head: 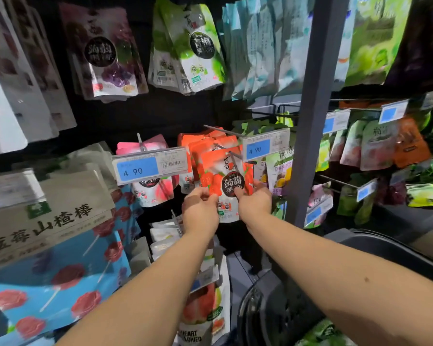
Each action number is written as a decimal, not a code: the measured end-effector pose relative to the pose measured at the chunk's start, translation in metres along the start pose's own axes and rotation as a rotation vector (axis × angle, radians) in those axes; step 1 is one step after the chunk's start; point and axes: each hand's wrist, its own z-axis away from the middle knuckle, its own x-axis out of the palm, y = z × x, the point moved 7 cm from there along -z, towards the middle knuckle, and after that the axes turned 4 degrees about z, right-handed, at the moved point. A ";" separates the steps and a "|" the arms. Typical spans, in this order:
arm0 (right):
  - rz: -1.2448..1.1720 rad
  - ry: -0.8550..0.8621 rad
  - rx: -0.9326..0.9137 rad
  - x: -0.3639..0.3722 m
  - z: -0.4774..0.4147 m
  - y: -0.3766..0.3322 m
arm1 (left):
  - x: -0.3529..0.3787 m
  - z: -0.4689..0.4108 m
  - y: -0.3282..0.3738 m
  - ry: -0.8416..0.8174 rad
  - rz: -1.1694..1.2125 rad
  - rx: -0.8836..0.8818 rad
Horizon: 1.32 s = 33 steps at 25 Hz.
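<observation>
I'm looking into a shop aisle. Glossy red-and-white snack pouches (218,171) hang in rows from thin metal peg hooks (219,130), below green-and-white plastic pouches (200,46) and purple grape-printed pouches (108,53). Clear plastic price tags with blue labels (149,168) read 4.90 and carry barcodes. A grey metal shelving upright (313,108) divides the display.

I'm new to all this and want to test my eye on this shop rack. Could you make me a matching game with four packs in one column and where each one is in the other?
Things:
1 red pouch
2 green pouch
3 purple pouch
4 blue pack

Places:
a lower left
b hanging, top middle
c held between the left hand and the right hand
d hanging, upper left

Pairs: 1-c, 2-b, 3-d, 4-a
</observation>
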 end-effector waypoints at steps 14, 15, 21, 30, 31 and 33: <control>0.252 0.046 -0.148 0.046 -0.044 0.001 | 0.011 -0.070 -0.024 0.073 -0.119 0.014; 0.270 0.044 -0.141 0.047 -0.043 0.001 | 0.011 -0.071 -0.024 0.076 -0.126 0.018; 0.420 -0.020 -0.087 0.040 -0.038 -0.009 | 0.005 -0.060 -0.018 0.049 -0.107 -0.058; 0.490 -0.083 -0.120 -0.028 0.048 -0.040 | -0.029 0.038 0.006 -0.103 0.056 -0.093; 0.507 -0.108 -0.128 -0.041 0.062 -0.046 | -0.029 0.055 0.016 -0.138 0.074 -0.084; 0.547 -0.153 -0.144 -0.072 0.091 -0.055 | -0.026 0.090 0.035 -0.222 0.114 -0.049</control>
